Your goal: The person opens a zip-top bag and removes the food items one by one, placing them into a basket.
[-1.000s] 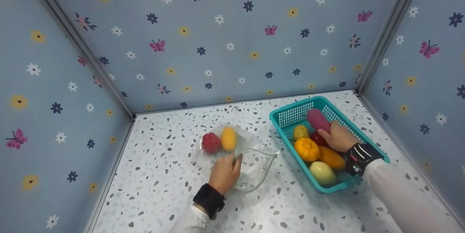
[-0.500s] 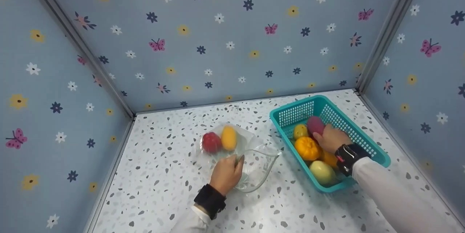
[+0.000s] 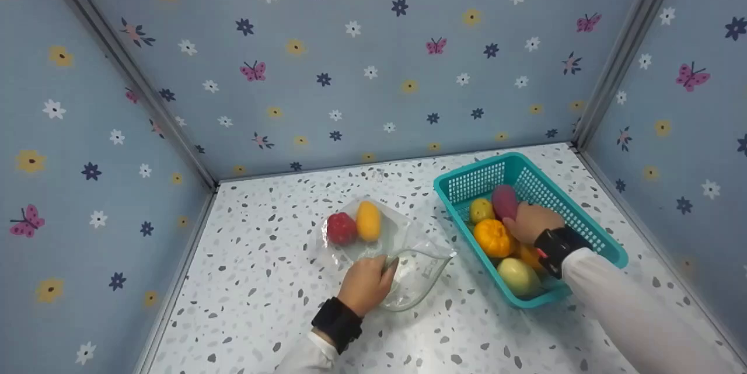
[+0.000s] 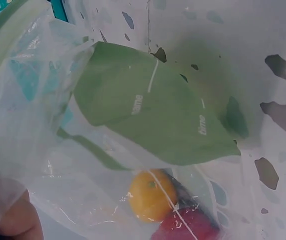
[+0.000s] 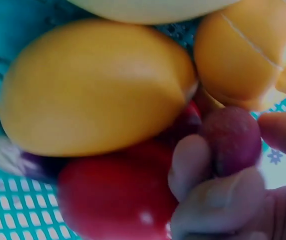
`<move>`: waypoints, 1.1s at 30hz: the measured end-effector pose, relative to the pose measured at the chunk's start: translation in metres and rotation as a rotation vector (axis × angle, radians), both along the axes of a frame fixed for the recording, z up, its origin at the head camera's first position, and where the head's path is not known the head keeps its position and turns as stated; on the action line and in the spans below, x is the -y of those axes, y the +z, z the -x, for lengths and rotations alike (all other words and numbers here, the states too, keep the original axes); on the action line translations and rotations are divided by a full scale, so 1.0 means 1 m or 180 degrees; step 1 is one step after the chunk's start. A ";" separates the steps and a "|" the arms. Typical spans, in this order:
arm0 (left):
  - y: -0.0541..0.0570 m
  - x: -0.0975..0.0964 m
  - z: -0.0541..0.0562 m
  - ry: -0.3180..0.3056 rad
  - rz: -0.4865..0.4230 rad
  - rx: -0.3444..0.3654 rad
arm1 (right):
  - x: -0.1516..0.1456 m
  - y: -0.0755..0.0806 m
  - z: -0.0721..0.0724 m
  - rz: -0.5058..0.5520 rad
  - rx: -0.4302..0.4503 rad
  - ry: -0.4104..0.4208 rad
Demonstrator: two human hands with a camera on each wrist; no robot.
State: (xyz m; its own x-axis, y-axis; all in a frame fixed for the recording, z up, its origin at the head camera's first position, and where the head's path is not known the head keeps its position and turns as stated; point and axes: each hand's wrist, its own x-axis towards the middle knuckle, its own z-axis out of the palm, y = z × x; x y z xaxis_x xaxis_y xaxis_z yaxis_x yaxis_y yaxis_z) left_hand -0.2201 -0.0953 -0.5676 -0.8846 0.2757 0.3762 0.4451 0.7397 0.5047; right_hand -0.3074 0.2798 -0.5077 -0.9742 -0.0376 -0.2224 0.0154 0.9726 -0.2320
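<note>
In the head view my left hand [image 3: 365, 286] pinches the rim of a clear zip bag [image 3: 429, 289], whose mouth gapes to the right. Inside the bag lie a red, pepper-like piece [image 3: 341, 229] and a yellow oblong fruit [image 3: 369, 221]. The left wrist view shows the bag's green printed panel [image 4: 132, 105]. Over the teal basket [image 3: 528, 303], my right hand [image 3: 536, 223] grips a purple sweet potato [image 3: 504, 200] by its near end. In the right wrist view, thumb and fingers close round the sweet potato's tip [image 5: 235, 142].
The basket also holds a small yellow fruit [image 3: 481, 210], an orange pumpkin [image 3: 494, 238], a pale round fruit [image 3: 518, 276], a large yellow-orange fruit [image 5: 97, 90] and a glossy red piece [image 5: 117, 195]. Flowered panels [image 3: 373, 70] wall the speckled table [image 3: 251, 280] at back and sides.
The right hand has moved left and slightly lower in the basket with the sweet potato, which now points more upright. The left hand has shifted slightly right and toward me, drawing the bag's rim along.
</note>
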 end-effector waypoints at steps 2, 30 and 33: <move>0.001 0.000 0.000 0.0003 -0.0008 -0.0002 | 0.003 0.005 0.000 -0.0050 -0.0166 0.0057; 0.000 -0.003 0.003 0.0113 -0.0181 -0.0130 | 0.185 -0.039 -0.082 0.0957 -0.0721 0.1983; -0.001 -0.003 0.003 0.0124 -0.0193 -0.0151 | 0.199 -0.055 -0.079 0.0985 -0.0969 0.1954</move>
State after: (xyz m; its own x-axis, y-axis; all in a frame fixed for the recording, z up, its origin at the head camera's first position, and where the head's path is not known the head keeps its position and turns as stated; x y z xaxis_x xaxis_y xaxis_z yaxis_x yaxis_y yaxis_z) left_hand -0.2231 -0.0923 -0.5681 -0.8750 0.2168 0.4328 0.4410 0.7256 0.5282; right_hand -0.2280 0.0812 -0.5625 -0.7747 -0.6110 0.1626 -0.6173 0.6753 -0.4035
